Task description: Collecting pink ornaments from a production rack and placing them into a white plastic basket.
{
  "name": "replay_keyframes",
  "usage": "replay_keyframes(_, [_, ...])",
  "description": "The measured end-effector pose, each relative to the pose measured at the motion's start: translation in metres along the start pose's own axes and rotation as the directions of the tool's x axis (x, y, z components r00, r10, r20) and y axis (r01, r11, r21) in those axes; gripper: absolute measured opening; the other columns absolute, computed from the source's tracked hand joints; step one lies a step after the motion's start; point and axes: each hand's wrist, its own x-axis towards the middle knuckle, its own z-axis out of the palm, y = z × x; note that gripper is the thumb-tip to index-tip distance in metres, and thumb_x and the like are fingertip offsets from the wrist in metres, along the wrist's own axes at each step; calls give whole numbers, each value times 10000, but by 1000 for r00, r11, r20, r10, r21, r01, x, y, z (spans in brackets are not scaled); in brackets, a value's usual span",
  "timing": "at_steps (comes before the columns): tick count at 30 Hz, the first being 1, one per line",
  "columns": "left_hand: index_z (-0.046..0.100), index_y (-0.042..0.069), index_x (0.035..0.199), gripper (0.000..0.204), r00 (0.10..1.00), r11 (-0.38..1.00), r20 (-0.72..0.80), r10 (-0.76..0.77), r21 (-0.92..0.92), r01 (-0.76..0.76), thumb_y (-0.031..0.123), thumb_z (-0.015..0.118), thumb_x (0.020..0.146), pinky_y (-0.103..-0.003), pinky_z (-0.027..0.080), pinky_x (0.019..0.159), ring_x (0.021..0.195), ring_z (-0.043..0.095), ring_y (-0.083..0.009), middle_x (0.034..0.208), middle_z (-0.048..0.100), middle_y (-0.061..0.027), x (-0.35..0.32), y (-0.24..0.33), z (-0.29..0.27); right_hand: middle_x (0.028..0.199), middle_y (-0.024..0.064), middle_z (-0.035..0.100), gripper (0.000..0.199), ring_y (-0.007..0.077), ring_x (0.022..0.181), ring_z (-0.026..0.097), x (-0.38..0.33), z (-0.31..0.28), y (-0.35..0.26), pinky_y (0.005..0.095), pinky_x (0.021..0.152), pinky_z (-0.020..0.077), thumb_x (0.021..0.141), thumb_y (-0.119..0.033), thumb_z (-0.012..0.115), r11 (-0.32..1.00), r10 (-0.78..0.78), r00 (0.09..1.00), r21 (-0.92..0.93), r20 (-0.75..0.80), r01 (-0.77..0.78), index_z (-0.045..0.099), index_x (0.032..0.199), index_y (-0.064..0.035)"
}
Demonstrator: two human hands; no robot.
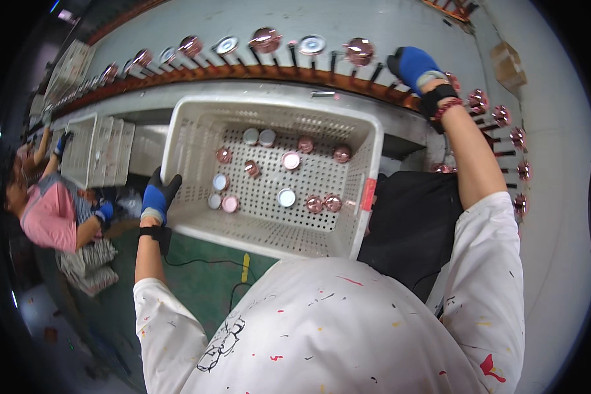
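Observation:
A pale perforated plastic crate [269,247] stands in front of me, with several shiny rose-pink round pieces [341,153] and white round-topped pieces [286,197] scattered on its floor. My left hand [157,197], in a blue and black glove, grips the crate's left rim, thumb over the inner side. At the far right, my right hand [414,67], gloved alike, is curled in above the rail of upright holders [335,79]. Whatever its fingers close on is hidden. Just left of it, a rose-pink round piece [360,51] sits on a holder.
More holders with pink and silvery pieces [266,40] run along the rail and bend round at the right. A black cloth-covered thing [407,230] sits right of the crate. At left, a person in pink [51,213] works beside stacked pale crates [98,151]. A cardboard box [507,67] is at far right.

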Motion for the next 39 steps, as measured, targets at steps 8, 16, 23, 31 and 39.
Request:
replay_keyframes(8, [655, -6, 769, 419, 958, 957, 74, -279, 103, 271, 414, 666, 782, -293, 422, 546, 577, 536, -126, 629, 596, -34, 44, -4, -8, 829, 231, 643, 287, 388, 785, 632, 41, 2, -60, 434, 714, 512, 738, -294, 585, 966, -44, 997, 258, 70, 24, 683, 795, -30])
replay_keyframes(16, [634, 1, 756, 328, 976, 977, -50, -212, -12, 212, 326, 662, 792, -281, 380, 500, 523, 476, -100, 574, 538, -15, 40, 2, 6, 763, 160, 634, 173, 316, 742, 627, -65, 3, -171, 385, 689, 506, 715, -98, 561, 835, -529, 847, 145, -54, 531, 674, 841, -64])
replay_keyframes(23, [646, -3, 817, 340, 977, 976, 10, -215, -32, 215, 335, 678, 792, -274, 389, 510, 550, 500, -103, 626, 570, -9, 45, 6, 7, 869, 181, 643, 346, 334, 811, 619, -1, -27, -64, 421, 729, 493, 801, -353, 584, 978, -195, 890, -18, -412, 206, 657, 948, -49])
replay_keyframes(31, [631, 14, 823, 268, 964, 964, 69, -257, -53, 261, 279, 663, 801, -266, 374, 473, 525, 477, -90, 611, 540, 4, 33, -9, -1, 842, 194, 657, 270, 356, 834, 634, -5, -5, -50, 409, 752, 501, 752, -275, 579, 992, -6, 997, 122, -81, 16, 679, 840, -39])
replay_keyframes(39, [552, 104, 1197, 372, 981, 964, 135, -139, -209, 165, 65, 604, 830, -215, 355, 449, 531, 436, -54, 710, 501, 54, 43, -22, 0, 809, 166, 643, 198, 332, 779, 619, 6, -8, -98, 417, 716, 496, 780, -233, 563, 932, -362, 912, -38, -192, 361, 667, 806, -67])
